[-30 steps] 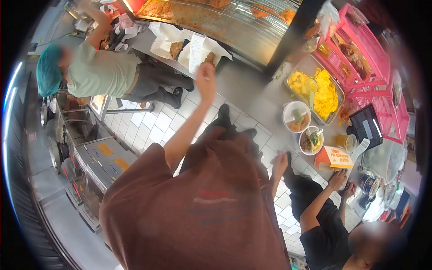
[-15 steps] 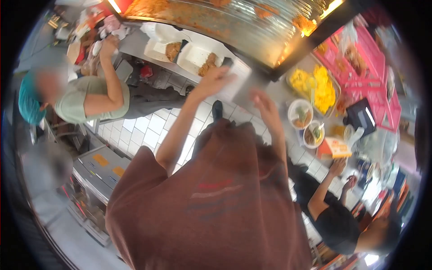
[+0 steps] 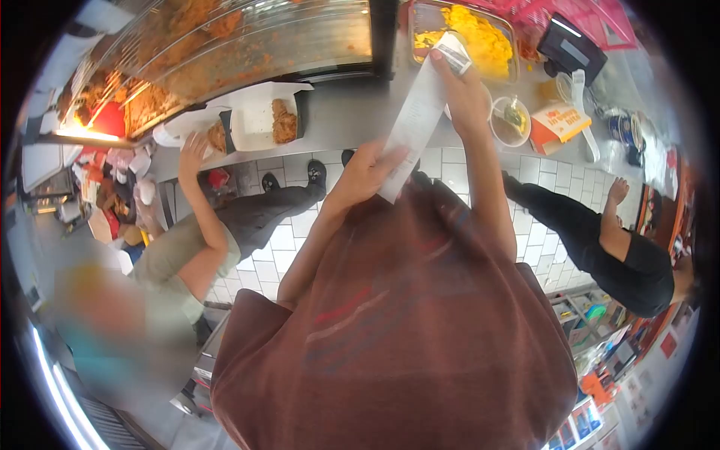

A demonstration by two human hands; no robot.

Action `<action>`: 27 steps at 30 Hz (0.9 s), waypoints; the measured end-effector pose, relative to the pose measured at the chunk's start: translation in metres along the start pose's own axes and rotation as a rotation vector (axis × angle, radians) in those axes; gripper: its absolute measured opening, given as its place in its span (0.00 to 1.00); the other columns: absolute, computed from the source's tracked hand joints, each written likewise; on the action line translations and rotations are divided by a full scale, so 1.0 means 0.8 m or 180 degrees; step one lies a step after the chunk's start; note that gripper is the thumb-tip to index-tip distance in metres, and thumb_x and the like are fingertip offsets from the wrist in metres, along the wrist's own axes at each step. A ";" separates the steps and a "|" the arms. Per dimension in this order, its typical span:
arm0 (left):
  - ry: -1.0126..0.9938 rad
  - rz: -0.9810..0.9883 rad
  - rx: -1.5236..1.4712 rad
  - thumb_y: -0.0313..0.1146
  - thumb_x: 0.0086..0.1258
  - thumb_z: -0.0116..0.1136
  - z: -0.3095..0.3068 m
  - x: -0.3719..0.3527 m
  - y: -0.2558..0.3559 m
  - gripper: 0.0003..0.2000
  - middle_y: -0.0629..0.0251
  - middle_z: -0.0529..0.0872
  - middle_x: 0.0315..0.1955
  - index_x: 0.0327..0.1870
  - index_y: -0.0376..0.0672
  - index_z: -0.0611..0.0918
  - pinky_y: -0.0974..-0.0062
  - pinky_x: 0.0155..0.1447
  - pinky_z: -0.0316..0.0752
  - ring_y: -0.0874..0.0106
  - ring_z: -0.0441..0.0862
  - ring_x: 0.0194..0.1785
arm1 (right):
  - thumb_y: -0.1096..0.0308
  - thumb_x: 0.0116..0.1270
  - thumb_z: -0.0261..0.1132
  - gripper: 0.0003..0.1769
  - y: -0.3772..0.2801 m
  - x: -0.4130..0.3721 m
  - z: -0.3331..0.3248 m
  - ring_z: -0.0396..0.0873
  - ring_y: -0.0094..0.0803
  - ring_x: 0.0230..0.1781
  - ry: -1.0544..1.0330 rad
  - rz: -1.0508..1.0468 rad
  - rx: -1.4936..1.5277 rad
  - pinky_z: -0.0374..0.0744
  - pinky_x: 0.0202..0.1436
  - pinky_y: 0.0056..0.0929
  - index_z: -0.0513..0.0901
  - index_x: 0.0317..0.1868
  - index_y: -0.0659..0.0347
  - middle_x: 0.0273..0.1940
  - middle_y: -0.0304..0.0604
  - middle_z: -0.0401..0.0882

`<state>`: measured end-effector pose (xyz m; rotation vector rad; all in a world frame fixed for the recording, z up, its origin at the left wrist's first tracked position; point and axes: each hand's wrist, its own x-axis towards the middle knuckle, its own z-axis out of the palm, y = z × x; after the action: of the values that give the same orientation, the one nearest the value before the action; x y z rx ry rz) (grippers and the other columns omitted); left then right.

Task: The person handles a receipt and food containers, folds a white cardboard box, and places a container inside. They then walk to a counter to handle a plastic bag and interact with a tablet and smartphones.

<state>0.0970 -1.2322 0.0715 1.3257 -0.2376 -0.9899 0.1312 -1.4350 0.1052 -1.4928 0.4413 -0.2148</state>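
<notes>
A long white paper receipt [image 3: 415,112] stretches slantwise in front of my body, with print on it too small to read. Low on its left edge, my left hand [image 3: 367,174] pinches it, thumb lying over the paper. My right hand [image 3: 463,94] grips the upper end, which curls over at the top. Beyond that end is a tray of yellow food [image 3: 480,41]. A lidded bowl [image 3: 511,120] stands just right of my right wrist, and another bowl is mostly hidden behind that hand.
An open white box with fried chicken [image 3: 285,121] stands on the steel counter [image 3: 341,112], below a heated display case [image 3: 300,37]. A co-worker's hand [image 3: 193,154] touches a second box at left. An orange-white carton [image 3: 559,126] lies right; another person in black [image 3: 637,266] stands there.
My view has swung to the right. Both hands now hold the receipt, while my right hand was free of it before. The left co-worker's hand has reached the chicken boxes.
</notes>
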 end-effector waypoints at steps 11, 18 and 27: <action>-0.0202 -0.0100 -0.0248 0.41 0.81 0.49 0.023 0.002 0.033 0.16 0.59 0.86 0.29 0.52 0.34 0.77 0.79 0.26 0.75 0.75 0.81 0.22 | 0.58 0.77 0.60 0.17 -0.032 0.003 -0.035 0.80 0.19 0.29 -0.0346 -0.0071 0.0566 0.79 0.35 0.21 0.87 0.51 0.61 0.32 0.37 0.84; -0.0307 -0.0028 -0.0305 0.40 0.81 0.47 0.019 -0.004 0.030 0.16 0.56 0.87 0.33 0.53 0.33 0.76 0.77 0.28 0.77 0.74 0.82 0.24 | 0.55 0.72 0.65 0.18 -0.024 0.022 -0.052 0.80 0.18 0.31 -0.0123 -0.0234 -0.0011 0.77 0.37 0.20 0.88 0.50 0.61 0.34 0.36 0.86; -0.0379 0.0055 -0.0480 0.41 0.82 0.46 0.013 -0.004 0.017 0.17 0.54 0.88 0.34 0.53 0.33 0.75 0.77 0.29 0.78 0.72 0.83 0.24 | 0.46 0.75 0.58 0.26 -0.033 0.027 -0.046 0.79 0.18 0.32 -0.0236 -0.0195 -0.0402 0.75 0.38 0.20 0.88 0.52 0.61 0.33 0.35 0.85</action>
<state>0.0944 -1.2385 0.0874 1.1278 -0.2591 -1.0529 0.1387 -1.4793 0.1272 -1.6340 0.3552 -0.1817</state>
